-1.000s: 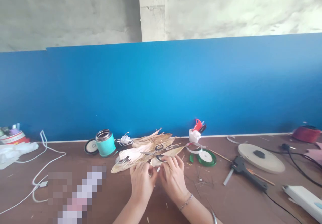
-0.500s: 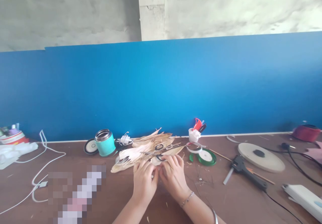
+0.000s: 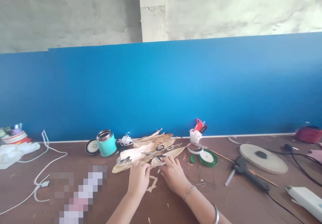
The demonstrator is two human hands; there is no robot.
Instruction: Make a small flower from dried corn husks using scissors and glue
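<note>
A pile of dry, pale corn husks lies on the brown table with scissors on top. My left hand rests at the pile's near edge, fingers stretched forward and flat. My right hand, with a bracelet on its wrist, has its fingertips closed on a pale husk piece. A thin torn husk strip lies loose on the table between the two hands.
A teal tin and its lid are left of the pile. To the right are a green ribbon spool, a cup of pens, a black glue gun and a white disc. A white cable runs at far left.
My hands, held close together on one husk piece, have drawn apart. A torn strip now lies on the table between them, and the left hand has settled flat.
</note>
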